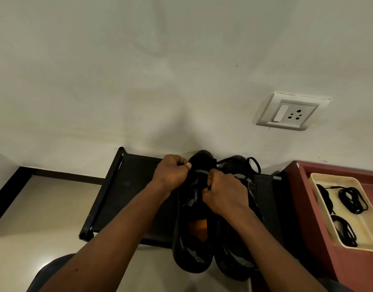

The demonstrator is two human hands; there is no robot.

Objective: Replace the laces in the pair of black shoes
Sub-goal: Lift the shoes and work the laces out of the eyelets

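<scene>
Heels nearest me: two black shoes, the left shoe (pixel 192 239) and the right shoe (pixel 238 258), side by side and touching, toes toward the wall, on a low black rack (pixel 122 186).

Two hands, both on the left shoe. The right hand (pixel 223 194) is curled tight round the upper at the tongue. The left hand (pixel 171 173) is fisted near the toe end, its grip pinched together on what I take to be the lace (pixel 254 165), black on black, hard to trace.

Handling, my judgement: the lace is light and limp and will snag in the eyelets; take it close to the eyelet or at the tip. The shoe is soft, so brace it.

Right: cream tray (pixel 320 180) with spare laces (pixel 353 200), apparently three coils.
</scene>
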